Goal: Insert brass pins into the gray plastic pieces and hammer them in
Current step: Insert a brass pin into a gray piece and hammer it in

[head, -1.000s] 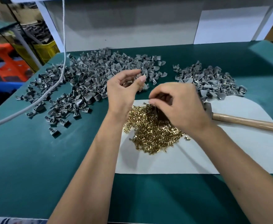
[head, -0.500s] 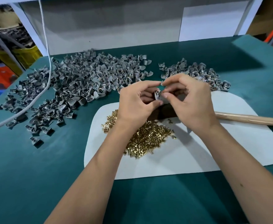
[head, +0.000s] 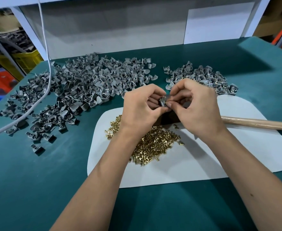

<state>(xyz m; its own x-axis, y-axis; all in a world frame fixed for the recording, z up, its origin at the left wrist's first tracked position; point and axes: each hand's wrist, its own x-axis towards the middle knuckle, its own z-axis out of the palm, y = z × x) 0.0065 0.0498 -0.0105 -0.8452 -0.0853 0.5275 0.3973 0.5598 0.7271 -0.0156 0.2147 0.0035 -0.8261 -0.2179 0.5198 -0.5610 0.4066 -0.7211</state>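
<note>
My left hand holds one gray plastic piece between thumb and fingers, above the far edge of the white mat. My right hand meets it, thumb and forefinger pinched against the piece; a brass pin between them is too small to see. A heap of loose brass pins lies on the mat under my wrists. A big pile of gray pieces spreads at the left, and a smaller pile with brass showing lies at the right. The hammer's wooden handle lies on the mat; its head is hidden behind my right hand.
The green table top carries everything. A white cable hangs from above and trails across the left pile. A white frame and a gray back wall close the far edge. Yellow and orange crates stand off the table at the left.
A second ago my hands were apart, the right one down at the brass pins. They have come together on the gray piece and hold there; the camera has shifted slightly.
</note>
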